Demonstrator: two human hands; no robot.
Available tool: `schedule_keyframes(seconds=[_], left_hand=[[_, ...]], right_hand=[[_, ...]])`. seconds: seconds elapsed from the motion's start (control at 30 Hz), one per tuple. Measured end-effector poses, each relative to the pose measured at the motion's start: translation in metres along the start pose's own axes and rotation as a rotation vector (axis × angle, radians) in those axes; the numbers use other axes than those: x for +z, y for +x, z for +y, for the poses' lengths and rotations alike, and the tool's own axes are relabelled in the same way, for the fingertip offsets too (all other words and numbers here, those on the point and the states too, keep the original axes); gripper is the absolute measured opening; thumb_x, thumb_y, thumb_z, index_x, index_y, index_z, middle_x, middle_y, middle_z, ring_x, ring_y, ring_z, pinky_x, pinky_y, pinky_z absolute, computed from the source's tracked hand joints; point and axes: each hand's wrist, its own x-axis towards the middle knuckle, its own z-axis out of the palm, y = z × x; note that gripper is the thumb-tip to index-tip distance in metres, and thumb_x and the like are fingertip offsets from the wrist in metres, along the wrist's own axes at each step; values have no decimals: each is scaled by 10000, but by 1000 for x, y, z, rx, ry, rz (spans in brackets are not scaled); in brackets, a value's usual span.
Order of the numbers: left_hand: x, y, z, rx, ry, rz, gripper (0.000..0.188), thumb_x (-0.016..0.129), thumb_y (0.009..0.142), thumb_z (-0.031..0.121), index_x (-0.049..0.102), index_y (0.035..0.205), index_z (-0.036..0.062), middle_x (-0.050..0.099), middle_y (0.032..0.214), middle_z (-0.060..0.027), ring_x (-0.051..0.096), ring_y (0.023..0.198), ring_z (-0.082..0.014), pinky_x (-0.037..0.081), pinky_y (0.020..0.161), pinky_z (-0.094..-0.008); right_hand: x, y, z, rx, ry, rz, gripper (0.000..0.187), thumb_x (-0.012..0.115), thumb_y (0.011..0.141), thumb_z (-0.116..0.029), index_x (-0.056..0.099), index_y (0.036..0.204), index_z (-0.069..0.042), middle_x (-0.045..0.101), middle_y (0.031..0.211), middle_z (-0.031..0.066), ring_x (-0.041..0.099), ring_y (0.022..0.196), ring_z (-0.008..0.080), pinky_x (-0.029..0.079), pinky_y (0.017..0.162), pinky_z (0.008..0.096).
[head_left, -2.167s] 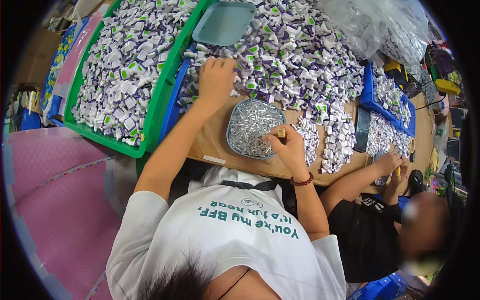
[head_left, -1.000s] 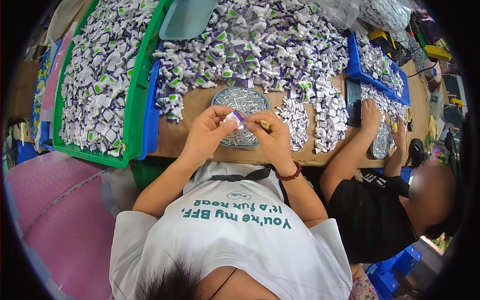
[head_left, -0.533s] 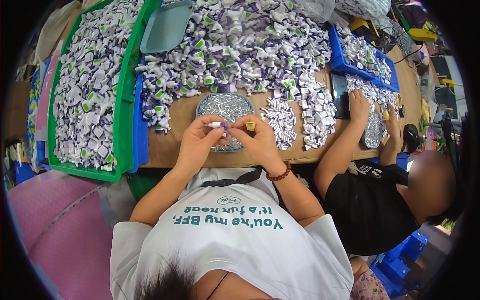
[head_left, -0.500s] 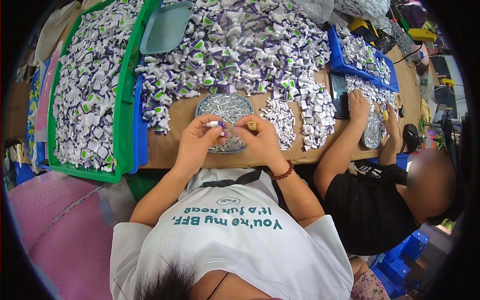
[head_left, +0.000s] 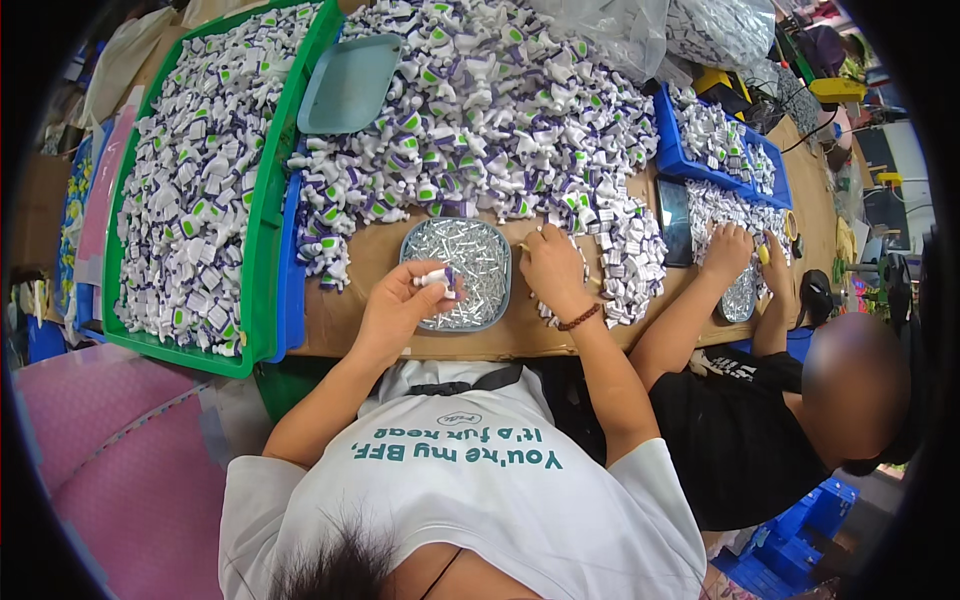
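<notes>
My left hand (head_left: 395, 308) is closed on a small white-and-purple plastic toy figure (head_left: 435, 281), pinched between thumb and fingers over the near left edge of a grey-blue tray (head_left: 509, 285). Many short silvery metal pins (head_left: 470, 245) fill that tray. To the right of it, my right hand (head_left: 556, 272) reaches down with bent fingers onto a pile of small white plastic parts, mostly covered by the hand. A small tan piece (head_left: 524, 248) shows at its fingers. Whatever the fingertips grip is hidden.
A green crate (head_left: 245, 300) of similar figures stands left, beside an empty blue-grey tray (head_left: 350, 85). A large heap of figures (head_left: 480, 130) spreads across the back. White parts (head_left: 632, 250), a dark flat device (head_left: 675, 215) and a blue bin (head_left: 690, 150) lie right, near a co-worker's hands (head_left: 728, 255).
My right hand has left the figure and moved right, onto the small white parts. My left hand still holds the figure near the pin tray. The view has shifted slightly.
</notes>
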Motion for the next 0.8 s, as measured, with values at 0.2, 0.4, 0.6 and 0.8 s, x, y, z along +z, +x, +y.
schedule_keyframes(seconds=[0.2,0.4,0.6,0.8], left_hand=[[-3,3,-9,-13,-27,-3,226,530,911,42,517,1131,-11,618,1009,-116,639,917,-213,534,802,-276],[6,-1,-6,-102,-93,21,235,538,916,65,527,1135,-20,613,1016,-100,632,893,-179,534,790,-275],[7,0,-4,-70,-67,11,250,561,905,75,541,1130,-31,615,1003,-87,625,875,-134,528,779,-243],[7,-4,-3,-129,-114,0,239,551,909,68,535,1121,-42,609,1027,-101,628,882,-157,535,793,-252]], right_hand=[[-51,5,-31,245,814,-80,197,629,792,-68,632,986,-35,635,814,102,575,684,146,463,612,265],[-62,-11,-63,255,1385,-221,144,654,827,-53,652,957,8,642,820,1,545,714,42,448,640,195],[-57,-26,-66,173,1167,-304,125,663,801,-29,660,920,9,658,841,46,590,757,100,466,683,233],[-53,-28,-67,39,1045,-55,137,645,785,-11,673,919,-22,645,808,93,600,715,197,459,635,287]])
